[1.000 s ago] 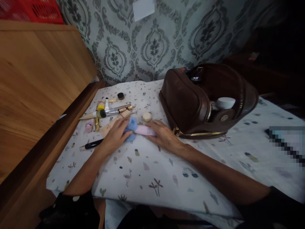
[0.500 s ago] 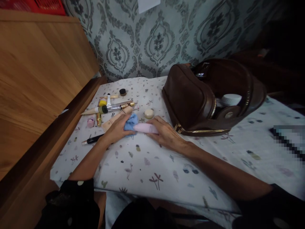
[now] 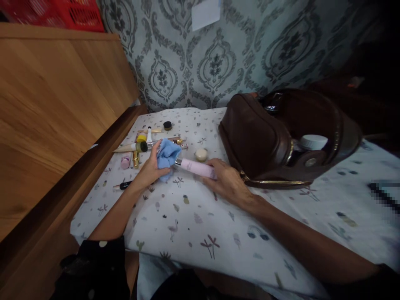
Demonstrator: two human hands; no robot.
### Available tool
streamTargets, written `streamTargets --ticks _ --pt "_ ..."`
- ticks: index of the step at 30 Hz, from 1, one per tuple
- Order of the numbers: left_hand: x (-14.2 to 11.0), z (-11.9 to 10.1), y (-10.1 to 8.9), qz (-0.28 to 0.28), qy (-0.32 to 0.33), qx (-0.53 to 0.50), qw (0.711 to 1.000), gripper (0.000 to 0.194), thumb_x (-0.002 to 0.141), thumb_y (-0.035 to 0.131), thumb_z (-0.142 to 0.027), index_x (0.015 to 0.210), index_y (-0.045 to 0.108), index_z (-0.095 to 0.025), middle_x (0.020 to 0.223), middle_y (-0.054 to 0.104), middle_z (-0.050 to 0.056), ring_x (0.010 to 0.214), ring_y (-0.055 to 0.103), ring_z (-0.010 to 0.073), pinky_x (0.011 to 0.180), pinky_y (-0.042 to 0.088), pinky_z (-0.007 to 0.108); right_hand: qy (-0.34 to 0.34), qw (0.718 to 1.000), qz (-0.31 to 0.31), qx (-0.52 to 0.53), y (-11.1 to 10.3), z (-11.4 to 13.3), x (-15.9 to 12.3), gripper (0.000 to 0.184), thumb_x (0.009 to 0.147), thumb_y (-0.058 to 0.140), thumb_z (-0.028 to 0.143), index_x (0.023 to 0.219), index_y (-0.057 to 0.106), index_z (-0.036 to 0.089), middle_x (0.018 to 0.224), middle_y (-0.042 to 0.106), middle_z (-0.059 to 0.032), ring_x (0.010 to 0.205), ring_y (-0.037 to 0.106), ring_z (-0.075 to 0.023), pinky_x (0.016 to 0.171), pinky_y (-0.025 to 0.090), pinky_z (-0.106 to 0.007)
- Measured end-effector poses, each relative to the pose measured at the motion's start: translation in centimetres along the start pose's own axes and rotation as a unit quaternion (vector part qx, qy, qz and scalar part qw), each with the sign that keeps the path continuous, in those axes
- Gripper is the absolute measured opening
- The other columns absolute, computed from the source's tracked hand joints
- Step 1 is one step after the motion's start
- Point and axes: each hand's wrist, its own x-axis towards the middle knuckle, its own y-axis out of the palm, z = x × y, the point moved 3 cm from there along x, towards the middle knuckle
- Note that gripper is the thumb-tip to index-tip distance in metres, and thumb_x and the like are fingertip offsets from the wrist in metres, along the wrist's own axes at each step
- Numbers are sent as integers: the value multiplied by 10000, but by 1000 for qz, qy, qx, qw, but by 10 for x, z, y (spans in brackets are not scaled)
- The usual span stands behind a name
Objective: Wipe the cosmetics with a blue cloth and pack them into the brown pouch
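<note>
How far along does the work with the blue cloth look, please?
The things laid out, such as the yellow pot and black pen, may be done. In hand, the right hand grips the pink tube and the left hand holds the blue cloth by the tube's silver end. The white jar in the brown bag may be left.

So the tube [image 3: 198, 168] was pale pink with a silver end, the cloth [image 3: 168, 155] light blue, the bag [image 3: 256, 137] dark brown with gold zips, and the wallpaper [image 3: 215, 66] had grey damask on pale blue-grey.
</note>
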Motion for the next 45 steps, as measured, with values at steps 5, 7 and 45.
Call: streamTargets --ticks 5,7,45 --pt "-4 -6 11 -2 -11 37 999 862 741 728 -261 1483 292 -220 1363 576 106 1207 586 312 1035 471 478 7 999 -14 45 -4 3 -1 275 846 624 384 1053 609 204 918 696 -66 730 650 -218 617 489 -319" --pt "-8 -15 17 9 28 54 998 876 749 748 -293 1494 291 -235 1434 523 115 1280 535 325 1079 436 475 4 999 4 43 -2 4 -1 270 846 628 366 1062 622 204 936 706 -71 741 659 -221 625 496 -323" --pt "-10 -12 36 -17 -16 -275 961 453 804 700 -578 952 647 -154 715 615 -9 587 544 115 528 463 211 16 981 56 186 -2 14 -6 357 868 615 513 1023 645 193 841 698 -43 676 640 -197 609 483 -308"
